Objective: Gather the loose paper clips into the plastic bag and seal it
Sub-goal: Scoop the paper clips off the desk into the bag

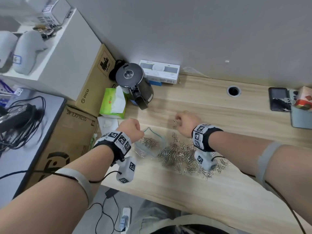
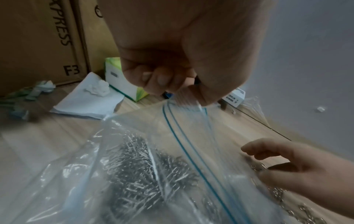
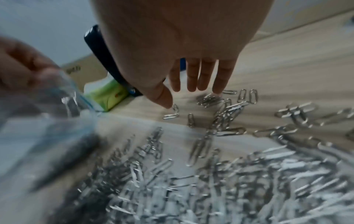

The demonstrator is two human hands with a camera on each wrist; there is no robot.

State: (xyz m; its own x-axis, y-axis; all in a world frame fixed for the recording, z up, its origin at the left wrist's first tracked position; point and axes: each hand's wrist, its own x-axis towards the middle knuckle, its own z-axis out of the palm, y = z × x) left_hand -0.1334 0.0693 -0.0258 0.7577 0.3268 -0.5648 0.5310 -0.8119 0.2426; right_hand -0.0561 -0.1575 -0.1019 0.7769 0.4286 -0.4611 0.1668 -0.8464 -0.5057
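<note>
A clear zip bag (image 1: 152, 146) with a blue seal strip lies on the wooden table (image 1: 219, 115), and several paper clips (image 2: 138, 163) show inside it. My left hand (image 1: 130, 127) pinches the bag's upper rim (image 2: 199, 106) and lifts the mouth. A big pile of loose silver paper clips (image 1: 182, 156) lies just right of the bag. My right hand (image 3: 182, 97) hovers with straight fingers over a few stray clips (image 3: 226, 109) at the pile's far edge; the thumb tip touches one clip (image 3: 174, 107). It holds nothing.
A black kettle (image 1: 133, 81), a green tissue box (image 1: 113, 103) and a white carton (image 1: 160, 71) stand at the back left. Cardboard boxes (image 1: 94, 78) flank the table's left side. At the right lie a phone (image 1: 278, 98) and a cable hole (image 1: 233, 91).
</note>
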